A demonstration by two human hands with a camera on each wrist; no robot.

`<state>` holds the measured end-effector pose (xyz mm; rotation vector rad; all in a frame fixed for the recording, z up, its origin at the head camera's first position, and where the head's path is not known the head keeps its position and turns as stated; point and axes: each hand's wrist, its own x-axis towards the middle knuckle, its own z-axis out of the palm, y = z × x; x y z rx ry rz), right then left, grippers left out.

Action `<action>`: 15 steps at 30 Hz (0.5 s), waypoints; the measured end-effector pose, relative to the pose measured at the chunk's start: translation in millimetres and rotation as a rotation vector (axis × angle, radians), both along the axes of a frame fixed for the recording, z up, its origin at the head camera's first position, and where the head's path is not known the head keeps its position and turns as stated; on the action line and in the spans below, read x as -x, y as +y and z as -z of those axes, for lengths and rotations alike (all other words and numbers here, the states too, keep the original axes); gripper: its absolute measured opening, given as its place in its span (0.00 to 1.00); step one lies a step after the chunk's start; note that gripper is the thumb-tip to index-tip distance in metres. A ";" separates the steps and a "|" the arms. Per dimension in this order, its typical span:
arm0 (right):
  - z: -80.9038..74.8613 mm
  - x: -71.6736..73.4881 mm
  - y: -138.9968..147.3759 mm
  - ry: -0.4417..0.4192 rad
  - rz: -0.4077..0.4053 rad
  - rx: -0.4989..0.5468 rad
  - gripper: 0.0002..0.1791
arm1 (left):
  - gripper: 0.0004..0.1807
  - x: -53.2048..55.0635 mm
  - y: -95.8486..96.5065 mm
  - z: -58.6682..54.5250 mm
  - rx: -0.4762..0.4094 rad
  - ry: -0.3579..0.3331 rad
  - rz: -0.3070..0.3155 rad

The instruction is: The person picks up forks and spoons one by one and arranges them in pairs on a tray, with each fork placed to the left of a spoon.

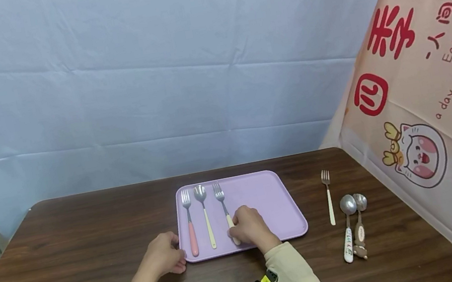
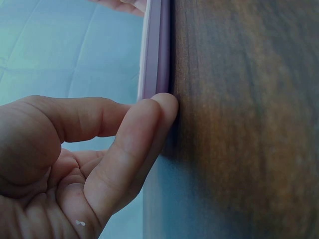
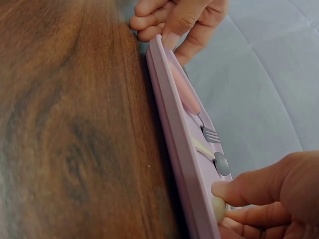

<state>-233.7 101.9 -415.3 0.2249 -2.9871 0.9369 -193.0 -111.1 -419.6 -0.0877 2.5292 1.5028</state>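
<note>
A light purple tray (image 1: 264, 204) lies on the table with three pieces of cutlery side by side. Leftmost on it is a fork with a pink handle (image 1: 193, 240), then a spoon with a slim cream handle (image 1: 210, 229). My right hand (image 1: 250, 227) pinches the cream handle of a second fork (image 1: 219, 195), its tines pointing away from me, inside the tray near the front rim. At the tray's front left corner, my left hand (image 1: 160, 259) grips the rim between thumb and fingers. The left wrist view shows those fingertips (image 2: 164, 107) right at the tray's edge.
Right of the tray, a small fork with a cream handle (image 1: 330, 203) lies on the brown table (image 1: 101, 233). Nearer me are a spoon with a patterned white handle (image 1: 347, 243) and a spoon with a brown bear handle (image 1: 359, 238). A blue cloth (image 1: 143, 85) hangs behind.
</note>
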 end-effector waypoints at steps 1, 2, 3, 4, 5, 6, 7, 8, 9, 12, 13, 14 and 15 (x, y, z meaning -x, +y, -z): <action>0.1 0.0 -0.4 -0.005 0.002 0.004 0.11 | 0.15 0.0 0.0 0.1 -0.001 0.001 0.000; 0.2 0.3 -0.7 -0.011 0.005 0.008 0.11 | 0.15 0.0 -0.1 0.2 -0.001 0.002 0.000; 0.6 0.5 -1.1 -0.014 0.006 0.012 0.11 | 0.15 0.0 -0.2 0.3 -0.001 0.003 0.000; 0.8 0.6 -1.7 -0.021 0.008 0.020 0.11 | 0.15 0.0 -0.3 0.4 -0.001 0.003 0.001; 1.2 0.8 -2.2 -0.028 0.010 0.026 0.11 | 0.15 0.1 -0.5 0.6 0.001 0.005 0.002; 1.4 0.9 -2.7 -0.036 0.012 0.032 0.11 | 0.14 0.1 -0.6 0.8 0.001 0.005 0.002; 1.5 0.9 -3.2 -0.036 0.012 0.034 0.11 | 0.14 0.2 -0.7 1.0 0.003 0.006 0.004; 1.5 1.0 -3.7 -0.038 0.011 0.035 0.11 | 0.14 0.3 -0.9 1.2 0.004 0.006 0.005; 1.3 1.0 -4.1 -0.040 0.011 0.036 0.12 | 0.14 0.3 -1.0 1.3 0.004 0.006 0.005; 1.3 0.7 -4.7 -0.035 0.011 0.034 0.11 | 0.14 0.7 -1.2 1.9 0.005 0.007 0.006; 0.9 0.5 -4.9 -0.033 0.011 0.034 0.11 | 0.14 0.8 -1.2 2.1 0.005 0.007 0.007; 0.6 0.2 -5.0 -0.034 0.011 0.035 0.11 | 0.14 0.8 -1.3 2.2 0.004 0.008 0.007; 0.6 0.0 -5.0 -0.033 0.012 0.035 0.11 | 0.14 0.9 -1.3 2.2 0.003 0.008 0.006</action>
